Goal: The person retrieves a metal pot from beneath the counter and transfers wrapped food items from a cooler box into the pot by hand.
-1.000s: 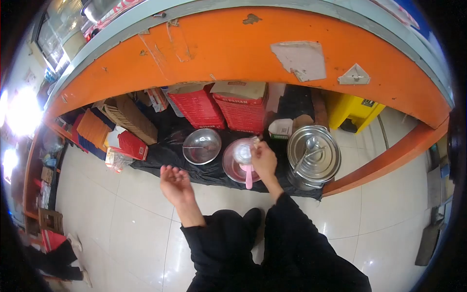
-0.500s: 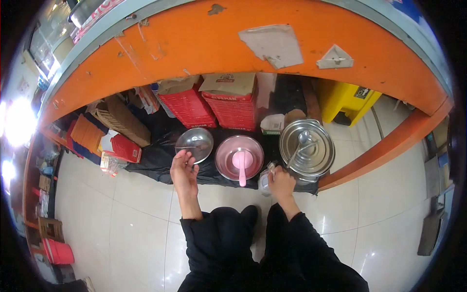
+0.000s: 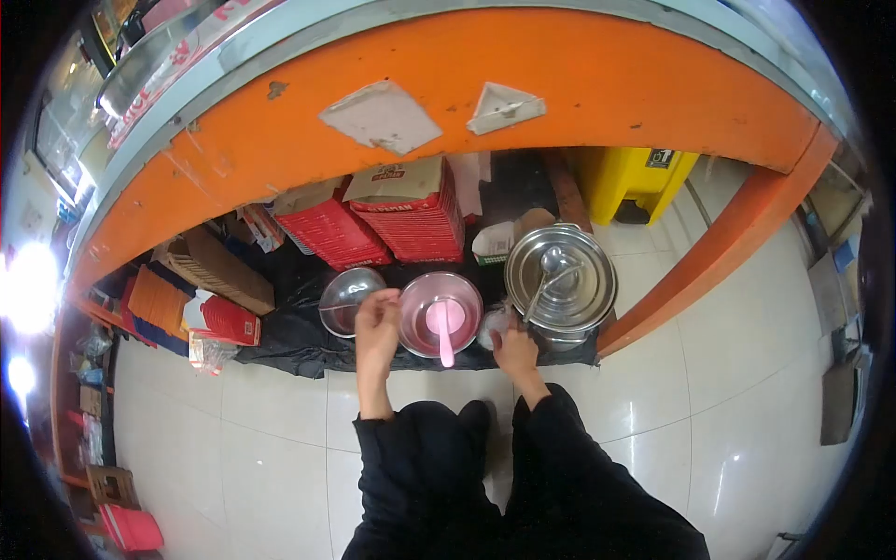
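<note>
My left hand is raised between a steel bowl and a pink-looking metal bowl. Its fingers are bent but apart, and I see nothing held in them. A thin utensil lies across the steel bowl, partly behind that hand. Inside the pink-looking bowl rests a pink ladle, its handle toward me. My right hand has its fingers on a clear plastic bag beside that bowl; what the bag contains is unclear. To its right, a large steel pot carries a metal ladle on top.
Stacks of red cartons stand behind the bowls. More boxes sit at the left, near a red paper box. An orange beam crosses overhead. Beyond the pot is a yellow bin, with an orange post at the right.
My left hand has moved right, from below the steel bowl toward the pink-looking bowl, its fingers more bent. My right hand stays at the plastic bag. The view has shifted right.
</note>
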Tool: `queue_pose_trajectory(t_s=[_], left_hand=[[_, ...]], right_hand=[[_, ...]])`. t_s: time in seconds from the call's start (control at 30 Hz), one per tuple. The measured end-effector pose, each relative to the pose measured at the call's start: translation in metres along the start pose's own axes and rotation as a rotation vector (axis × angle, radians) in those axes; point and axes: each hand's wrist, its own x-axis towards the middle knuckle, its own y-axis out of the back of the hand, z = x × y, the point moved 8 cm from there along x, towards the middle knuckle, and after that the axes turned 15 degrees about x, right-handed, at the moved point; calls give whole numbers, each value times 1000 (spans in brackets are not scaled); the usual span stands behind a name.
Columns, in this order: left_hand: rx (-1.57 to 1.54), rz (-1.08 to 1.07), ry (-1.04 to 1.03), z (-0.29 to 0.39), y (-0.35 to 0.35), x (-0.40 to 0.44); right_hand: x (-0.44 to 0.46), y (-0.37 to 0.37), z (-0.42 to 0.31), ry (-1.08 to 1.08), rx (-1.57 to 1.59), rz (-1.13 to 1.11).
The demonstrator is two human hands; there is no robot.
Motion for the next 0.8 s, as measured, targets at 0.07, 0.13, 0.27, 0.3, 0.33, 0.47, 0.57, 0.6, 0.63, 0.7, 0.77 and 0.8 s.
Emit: queue_pose_trajectory(t_s=[0.07, 0.13, 0.27, 0.3, 0.33, 0.47, 0.57, 0.6, 0.63, 0.7, 0.77, 0.8], left_hand=[[80, 23, -270, 15, -28, 14], [273, -57, -378, 61, -64, 6], [745, -326, -491, 72, -186, -5], [896, -360, -487, 71, -211, -9], [1009, -352, -453, 62, -225, -15], [1041, -316, -436, 32, -253, -4], [1002, -404, -424, 34, -250, 2], [974, -387, -407, 32, -248, 7], [947, -369, -387, 30, -244, 12], [797, -330, -379, 32, -228, 28], [606, -255, -377, 38, -196, 41], [490, -196, -384, 44, -171, 44]], right_hand=[[-7, 24, -20, 78, 89, -26], [-19, 79, -55, 158, 281, -115], [43, 160, -47, 214, 194, 231], [65, 165, -35, 184, 134, 229], [82, 162, -26, 223, 76, 176], [110, 151, -14, 292, -112, -59], [107, 150, -14, 308, -132, -67], [108, 151, -12, 272, -114, -59], [109, 151, -11, 239, -94, -52], [108, 153, -16, 288, -55, -34], [109, 148, -16, 402, -86, -11], [109, 143, -16, 426, -99, -63]])
